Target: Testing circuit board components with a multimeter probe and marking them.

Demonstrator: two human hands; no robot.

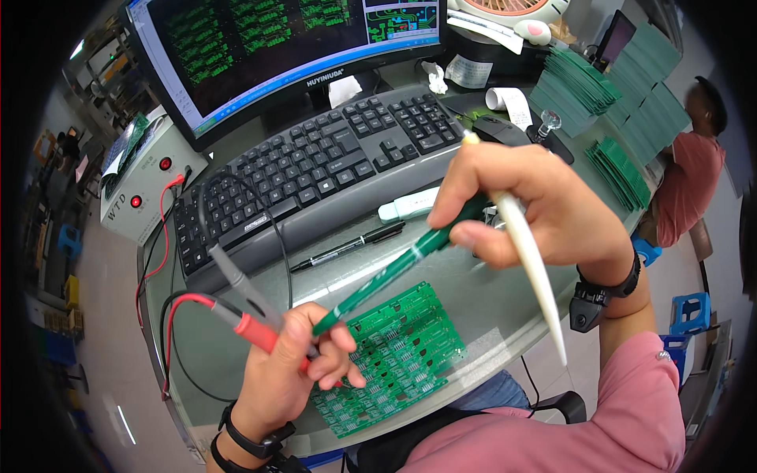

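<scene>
My left hand is closed around a red test probe and a grey-black one, each with a cable. Its fingers also meet the lower end of a green marker pen. My right hand pinches the upper end of that marker between thumb and forefinger. A cream-white tapered stick also passes through the right hand's fingers, its point hanging downward. Beneath the hands, a green circuit-board panel with rows of small components lies on the glass-like desktop, partly covered by my left hand.
A keyboard lies below the monitor. A black pen and a pale-green capped marker rest before it. A grey box with red buttons stands left; stacked green boards stand right. A person sits beyond.
</scene>
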